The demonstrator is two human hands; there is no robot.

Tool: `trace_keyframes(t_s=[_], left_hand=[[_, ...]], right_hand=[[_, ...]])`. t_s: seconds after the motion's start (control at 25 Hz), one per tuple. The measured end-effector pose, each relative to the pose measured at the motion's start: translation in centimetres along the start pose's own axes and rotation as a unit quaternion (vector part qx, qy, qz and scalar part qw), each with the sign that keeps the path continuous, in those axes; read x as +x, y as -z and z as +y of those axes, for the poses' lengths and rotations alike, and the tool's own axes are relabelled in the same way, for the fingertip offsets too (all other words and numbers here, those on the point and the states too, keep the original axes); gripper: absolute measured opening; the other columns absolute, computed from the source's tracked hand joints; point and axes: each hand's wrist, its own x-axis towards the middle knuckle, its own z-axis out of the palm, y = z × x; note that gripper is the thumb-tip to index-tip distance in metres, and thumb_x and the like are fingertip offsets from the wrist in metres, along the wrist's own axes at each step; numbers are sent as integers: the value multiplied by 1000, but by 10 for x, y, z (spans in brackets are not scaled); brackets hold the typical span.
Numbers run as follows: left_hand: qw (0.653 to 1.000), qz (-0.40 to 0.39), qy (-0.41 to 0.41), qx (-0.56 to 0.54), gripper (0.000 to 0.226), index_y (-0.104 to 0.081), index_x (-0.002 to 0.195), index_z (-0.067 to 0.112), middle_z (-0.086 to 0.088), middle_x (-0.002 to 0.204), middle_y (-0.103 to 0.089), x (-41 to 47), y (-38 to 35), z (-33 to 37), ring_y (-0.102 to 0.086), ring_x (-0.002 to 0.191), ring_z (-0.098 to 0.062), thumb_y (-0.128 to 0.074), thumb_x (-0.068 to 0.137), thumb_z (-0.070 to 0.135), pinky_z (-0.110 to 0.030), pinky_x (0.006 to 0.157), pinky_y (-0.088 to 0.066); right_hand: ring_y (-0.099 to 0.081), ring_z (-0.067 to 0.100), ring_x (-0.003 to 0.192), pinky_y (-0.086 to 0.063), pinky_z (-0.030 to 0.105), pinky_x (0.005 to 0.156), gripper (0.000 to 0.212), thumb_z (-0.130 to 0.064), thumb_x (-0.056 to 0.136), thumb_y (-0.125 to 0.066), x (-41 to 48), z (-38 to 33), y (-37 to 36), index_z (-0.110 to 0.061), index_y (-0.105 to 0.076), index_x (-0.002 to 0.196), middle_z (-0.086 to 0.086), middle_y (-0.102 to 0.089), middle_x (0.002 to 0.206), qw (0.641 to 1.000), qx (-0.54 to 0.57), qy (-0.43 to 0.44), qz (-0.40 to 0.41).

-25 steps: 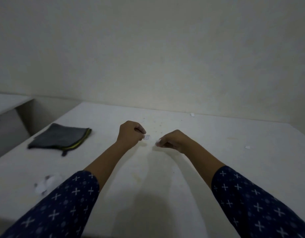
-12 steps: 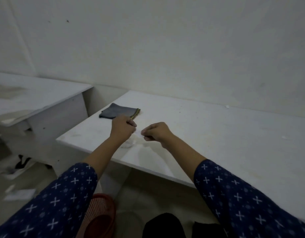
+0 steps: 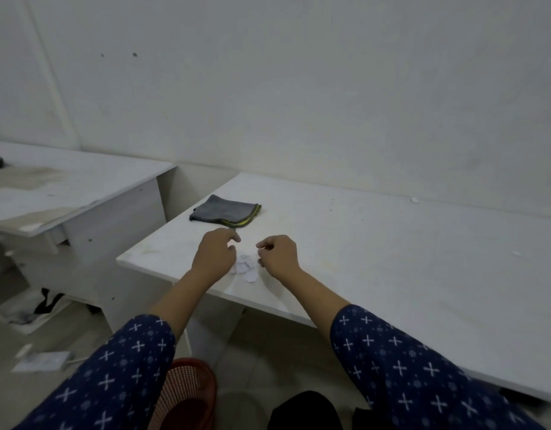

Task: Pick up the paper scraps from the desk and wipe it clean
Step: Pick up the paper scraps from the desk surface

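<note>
**Both hands hover over a small heap of paper scraps at the desk's near corner**

A red mesh basket (image 3: 190, 364) stands on the floor just below the near edge of the desk (image 3: 376, 249), between the two patterned blue sleeves. Its inside is dark, and what it holds cannot be told.

The paper scraps (image 3: 246, 268) are small white pieces, some rounded, lying overlapped in a loose heap on the desk close to its near edge. Any print on them is too small to read. The heap sits between the two hands and slightly nearer the camera.

The left hand (image 3: 216, 256) is just left of the heap, its fingers loosely curled and its forefinger and thumb a little apart. The right hand (image 3: 279, 256) is just right of the heap, its fingers curled in and its thumb tip close to the forefinger. Whether it pinches a scrap cannot be told.

Two stray scraps lie well apart from the heap, one by the wall (image 3: 415, 199) and one out to the right (image 3: 515, 252).

A folded grey cloth (image 3: 223, 211) with a yellow-green edge lies flat on the desk beyond the hands, near the far left corner.

A second desk (image 3: 81, 193) stands to the left, and loose white sheets (image 3: 41, 361) lie on the floor near it.
</note>
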Motion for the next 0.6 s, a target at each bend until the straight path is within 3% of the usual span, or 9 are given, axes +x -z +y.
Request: trace_keyframes(t_s=[0.12,0.2,0.36,0.48,0.6], left_hand=[[996,-59,-59,40,38,-49,132,14,-5,144,-44,-4,-16,18,-36,135,-20,-48,95,17,-31,111,-25],[989,-95,-98,61,46,-34,142,16,-3,153,-28,-6,-33,36,-19,143,-18,-42,98,22,-31,115,-18],[973,-147,-158,76,51,-21,147,16,-4,157,-13,-3,-82,88,-6,146,-18,-35,100,27,-32,116,-13],[958,-190,-207,66,54,-16,149,14,-5,158,-10,1,-127,139,-2,146,-20,-34,100,29,-33,116,-12],[941,-216,-255,55,56,-15,149,13,-7,158,-9,2,-169,198,-2,146,-21,-34,100,32,-34,116,-12]], right_hand=[[-59,23,112,-43,28,100,28,-8,91,-50,-3,10,22,-5,-62,116,10,-63,121,998,-51,7,21],[-47,23,126,-35,30,107,37,-15,95,-45,-5,23,44,-8,-49,132,9,-52,137,993,-118,16,23],[-23,27,142,-22,38,115,52,-25,100,-34,-7,69,112,-8,-20,147,12,-26,154,955,-291,14,53],[-9,28,147,-15,39,117,57,-28,101,-30,-14,111,175,-6,-8,149,14,-9,158,935,-340,-62,84],[-4,31,147,-12,40,118,60,-30,101,-30,-22,150,238,-5,-4,149,17,-4,158,915,-362,-140,111]])
